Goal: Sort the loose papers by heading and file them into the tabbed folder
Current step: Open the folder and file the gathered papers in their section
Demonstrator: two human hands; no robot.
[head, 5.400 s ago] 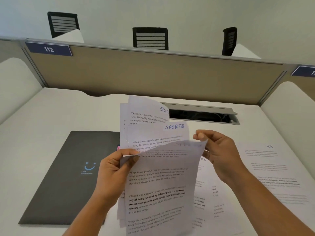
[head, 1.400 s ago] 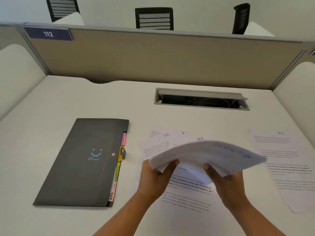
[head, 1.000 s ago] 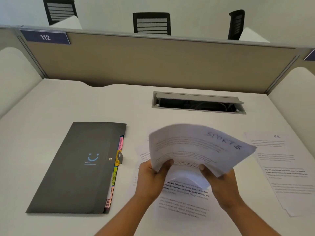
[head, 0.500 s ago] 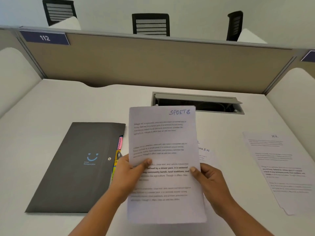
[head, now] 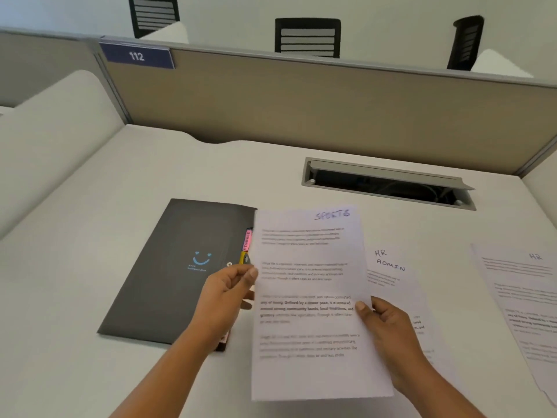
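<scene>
White cubicle desk [head: 99,212]. The SPORTS sheets [head: 304,254], fanned seconds ago, are now squared, just right of the closed tabbed folder [head: 168,282]. The right hand [head: 388,327] pinches their right edge. The left hand [head: 226,294] curls at the left edge, grip unclear. Filing appears next.

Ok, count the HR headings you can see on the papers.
2. One HR heading shows just right of the held SPORTS sheets, above ADMIN; the other tops the far-right sheet. More may hide under the held sheets.
</scene>
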